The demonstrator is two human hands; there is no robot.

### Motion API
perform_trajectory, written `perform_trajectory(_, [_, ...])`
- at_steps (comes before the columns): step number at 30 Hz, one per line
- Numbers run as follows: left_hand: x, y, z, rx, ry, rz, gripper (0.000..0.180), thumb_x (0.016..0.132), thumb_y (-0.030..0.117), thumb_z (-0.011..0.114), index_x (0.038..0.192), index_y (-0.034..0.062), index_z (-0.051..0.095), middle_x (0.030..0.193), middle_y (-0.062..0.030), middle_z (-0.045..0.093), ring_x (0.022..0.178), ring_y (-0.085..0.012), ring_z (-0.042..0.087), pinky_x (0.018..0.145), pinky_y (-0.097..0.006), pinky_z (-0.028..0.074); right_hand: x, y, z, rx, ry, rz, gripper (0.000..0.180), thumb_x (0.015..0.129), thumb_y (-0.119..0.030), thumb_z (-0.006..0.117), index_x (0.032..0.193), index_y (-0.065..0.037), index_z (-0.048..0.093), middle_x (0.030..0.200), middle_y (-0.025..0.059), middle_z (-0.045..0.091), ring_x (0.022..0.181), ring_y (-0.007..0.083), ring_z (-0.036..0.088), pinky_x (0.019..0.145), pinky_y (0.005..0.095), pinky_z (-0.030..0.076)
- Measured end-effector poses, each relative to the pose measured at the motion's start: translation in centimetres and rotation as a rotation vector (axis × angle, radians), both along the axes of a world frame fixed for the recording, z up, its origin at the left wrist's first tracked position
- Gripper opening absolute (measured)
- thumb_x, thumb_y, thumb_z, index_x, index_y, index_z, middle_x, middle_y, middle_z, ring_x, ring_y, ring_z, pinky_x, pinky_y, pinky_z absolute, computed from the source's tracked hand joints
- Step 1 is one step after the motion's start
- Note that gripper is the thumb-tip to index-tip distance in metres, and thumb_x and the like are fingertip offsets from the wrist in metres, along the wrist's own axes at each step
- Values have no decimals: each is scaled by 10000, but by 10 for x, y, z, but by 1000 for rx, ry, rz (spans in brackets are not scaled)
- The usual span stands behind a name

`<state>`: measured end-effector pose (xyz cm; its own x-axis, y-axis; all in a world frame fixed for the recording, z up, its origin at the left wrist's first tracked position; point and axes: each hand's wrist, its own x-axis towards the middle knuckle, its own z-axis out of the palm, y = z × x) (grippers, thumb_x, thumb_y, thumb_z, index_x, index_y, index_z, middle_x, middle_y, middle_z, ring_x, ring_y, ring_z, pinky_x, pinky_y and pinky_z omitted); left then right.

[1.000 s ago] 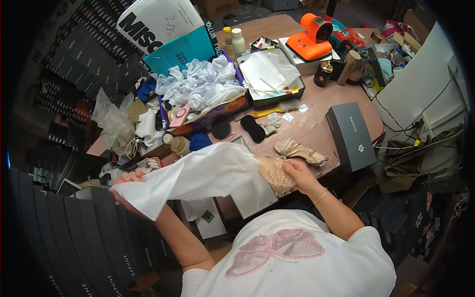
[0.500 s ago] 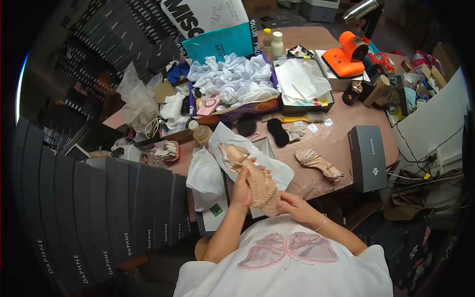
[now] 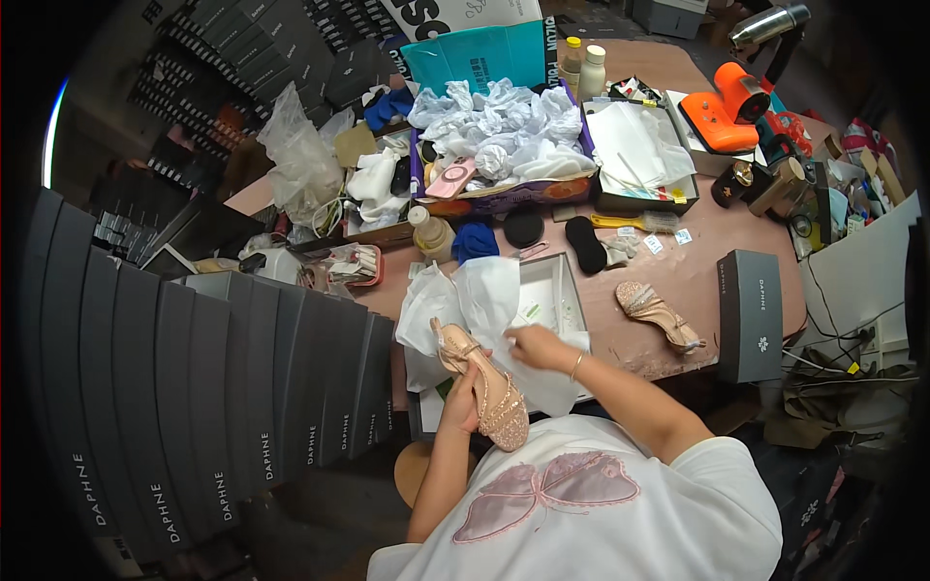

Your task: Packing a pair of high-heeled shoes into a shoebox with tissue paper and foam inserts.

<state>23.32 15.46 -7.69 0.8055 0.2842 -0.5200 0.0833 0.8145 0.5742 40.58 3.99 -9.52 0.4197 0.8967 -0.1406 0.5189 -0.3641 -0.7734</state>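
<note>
Left hand [image 3: 466, 399] gripping sandal [image 3: 504, 416], right hand [image 3: 539, 349] curled at white paper [image 3: 487, 293], grip unclear

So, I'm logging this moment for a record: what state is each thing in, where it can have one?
Held sandal: gripped, off the table
Left hand: closed on the held sandal
Right hand: over white paper, grip unclear
Second sandal: lying on the table, unheld
Shoe box: open, partly covered by paper
Purple-sided box: open, heaped with crumpled paper
White bottle: upright, capped
</note>
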Motion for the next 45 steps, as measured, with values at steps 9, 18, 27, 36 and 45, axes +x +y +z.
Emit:
perform_trajectory(9, [-32, 13, -19, -314, 32, 61, 402, 952, 441, 492, 1155, 97, 537, 936, -180, 639, 808, -292, 664, 675, -420, 575, -27, -58, 52, 215, -261, 16, 497, 788, -236, 686, 1241, -79, 552, 1145, 192, 561, 1019, 359, 564, 844, 443, 466])
perform_trajectory(18, [-4, 39, -9, -616, -303, 93, 474, 959, 518, 414, 1133, 108, 577, 874, -214, 658, 755, -311, 674, 676, -417, 582, -32, -63, 74, 27, 983, -12, 583, 836, -251, 708, 1327, -24, 489, 1191, 122, 599, 1087, 226, 574, 928, 329, 458])
perform_trajectory(27, [38, 19, 18, -476, -383, 94, 479, 937, 478, 493, 1226, 97, 496, 1161, -157, 590, 867, -275, 663, 707, -380, 591, 9, -109, 91, 43, 867, -125, 293, 779, -142, 670, 1022, 20, 662, 922, 73, 686, 828, 160, 641, 753, 282, 497])
perform_trajectory(36, [26, 16, 31, -297, -252, 26, 690, 782, 374, 731, 1338, 76, 451, 1326, -108, 516, 1205, -288, 506, 1033, -446, 418, -1, -137, 98, 187, 495, 237, 545, 783, -240, 714, 1249, -15, 541, 1216, 111, 580, 1024, 228, 606, 867, 348, 480])
perform_trajectory(45, [-24, 94, 97, 136, -201, 399, 582, 835, 360, 674, 1288, 45, 489, 1225, -99, 570, 1118, -259, 561, 940, -375, 471, 32, -110, 82, 244, 801, -352, 351, 900, -28, 546, 1243, 39, 511, 1148, 100, 594, 1000, 174, 618, 870, 284, 495])
